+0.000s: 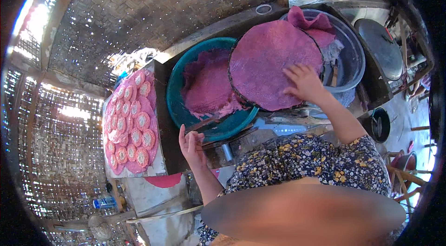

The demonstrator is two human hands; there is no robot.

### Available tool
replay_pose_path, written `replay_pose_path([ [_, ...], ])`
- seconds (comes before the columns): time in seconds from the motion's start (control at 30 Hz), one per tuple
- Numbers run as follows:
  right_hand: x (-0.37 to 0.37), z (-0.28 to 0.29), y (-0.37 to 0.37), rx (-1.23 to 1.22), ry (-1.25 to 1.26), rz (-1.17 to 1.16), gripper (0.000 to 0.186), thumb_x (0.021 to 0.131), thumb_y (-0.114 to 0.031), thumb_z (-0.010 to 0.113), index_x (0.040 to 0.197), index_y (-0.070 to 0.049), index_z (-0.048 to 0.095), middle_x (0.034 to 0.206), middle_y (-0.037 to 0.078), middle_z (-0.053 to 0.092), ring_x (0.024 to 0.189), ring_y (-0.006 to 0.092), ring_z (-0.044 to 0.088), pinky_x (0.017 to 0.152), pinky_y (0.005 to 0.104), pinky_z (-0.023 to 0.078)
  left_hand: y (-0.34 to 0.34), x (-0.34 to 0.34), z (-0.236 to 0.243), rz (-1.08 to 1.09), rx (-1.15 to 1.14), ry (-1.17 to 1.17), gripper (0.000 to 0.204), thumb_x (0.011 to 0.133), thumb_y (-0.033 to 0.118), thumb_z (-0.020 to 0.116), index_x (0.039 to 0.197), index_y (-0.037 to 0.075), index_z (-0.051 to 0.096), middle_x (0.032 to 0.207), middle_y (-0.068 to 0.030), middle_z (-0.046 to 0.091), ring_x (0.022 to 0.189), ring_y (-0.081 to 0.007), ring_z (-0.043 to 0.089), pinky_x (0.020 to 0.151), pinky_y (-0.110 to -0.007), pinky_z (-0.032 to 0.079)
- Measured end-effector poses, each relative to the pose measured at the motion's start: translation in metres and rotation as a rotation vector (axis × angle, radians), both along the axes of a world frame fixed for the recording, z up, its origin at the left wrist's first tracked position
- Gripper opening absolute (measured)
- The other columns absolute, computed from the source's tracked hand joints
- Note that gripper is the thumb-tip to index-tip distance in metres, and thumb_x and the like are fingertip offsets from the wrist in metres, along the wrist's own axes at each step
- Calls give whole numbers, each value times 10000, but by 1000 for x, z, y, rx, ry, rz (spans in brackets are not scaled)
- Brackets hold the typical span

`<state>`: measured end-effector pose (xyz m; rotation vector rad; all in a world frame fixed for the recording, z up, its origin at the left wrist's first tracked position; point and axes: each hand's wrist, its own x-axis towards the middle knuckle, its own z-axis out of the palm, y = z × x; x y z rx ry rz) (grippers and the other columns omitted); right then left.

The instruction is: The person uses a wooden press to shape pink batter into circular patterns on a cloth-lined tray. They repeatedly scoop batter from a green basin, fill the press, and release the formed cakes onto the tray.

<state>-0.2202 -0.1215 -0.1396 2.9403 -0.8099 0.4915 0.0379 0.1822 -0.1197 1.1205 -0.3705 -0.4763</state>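
A round, flat layer of pink, moist-looking material (272,55) covers a dark-rimmed disc that rests across two basins. My right hand (304,82) lies on its right part, fingers spread. The teal basin (173,102) on the left contains more pink mash (209,83), plus a flat wooden stick (200,124) near its front rim. My left hand (190,146) is raised by that rim, index finger extended and the others partly bent, with nothing visible in it. Behind the disc on the right, a clear grey basin (355,76) holds a folded pink sheet (311,25) and a brown-handled tool (334,73).
To the left, pink rounds with pale centres (134,120) overlap on a board. A dark oval lid (378,48) stands at the far right, above a dark bucket (380,125). Woven bamboo walls (162,9) enclose the back and left. A blue-labelled bottle (105,203) lies lower left.
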Motion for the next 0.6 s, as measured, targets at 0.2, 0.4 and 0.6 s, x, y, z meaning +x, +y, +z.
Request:
replay_pose_path([
  [0.2, -1, 26, -32, 168, 33, -160, 554, 760, -459, 569, 1190, -116, 505, 1183, 129, 510, 1066, 309, 492, 875, 432, 404, 12, -3, -5, 23, 40, 37, 428, 864, 68, 521, 1263, 28, 372, 860, -59, 578, 744, -146, 594, 702, -278, 502],
  [0.4, 8, -1, -125, 91, -202, -354, 534, 759, -358, 611, 1213, -105, 486, 1188, 166, 500, 1063, 355, 486, 910, 427, 391, 12, -13, -12, -44, 127, 19, 406, 857, 80, 538, 1233, 19, 399, 870, -45, 570, 761, -136, 589, 706, -275, 503],
  [0.6, 49, -24, -207, 250, -218, -244, 705, 780, -363, 588, 1346, -81, 278, 1266, 214, 428, 1162, 367, 412, 974, 411, 334, 14, -15, -8, -74, 150, 6, 368, 855, 84, 544, 1205, 30, 441, 870, -32, 569, 769, -122, 584, 699, -248, 490],
])
